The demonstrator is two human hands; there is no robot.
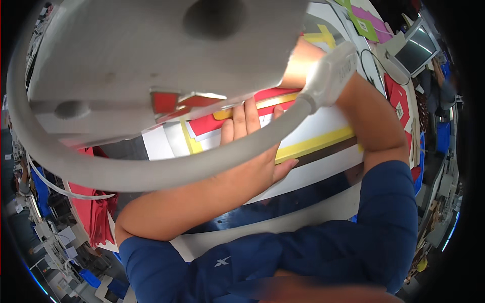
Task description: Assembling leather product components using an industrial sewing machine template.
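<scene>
My left hand (pixel 252 146) lies flat, fingers stretched out, on a stack of red, white and yellow sheets (pixel 323 141) on the table. Its fingertips reach under the edge of a large grey machine head (pixel 151 50) that fills the top of the view. A thick grey curved tube (pixel 151 174) crosses in front of the hand and ends in a white fitting (pixel 331 73). My right hand (pixel 299 63) comes in from the right. It sits behind that fitting and the machine head, so most of it is hidden. Both arms wear dark blue sleeves.
A monitor (pixel 417 48) stands at the upper right, with green and purple sheets (pixel 366 22) beside it. A black cable (pixel 376 68) loops near red pieces (pixel 399 101) on the right. Red fabric (pixel 91 212) hangs at the table's left edge.
</scene>
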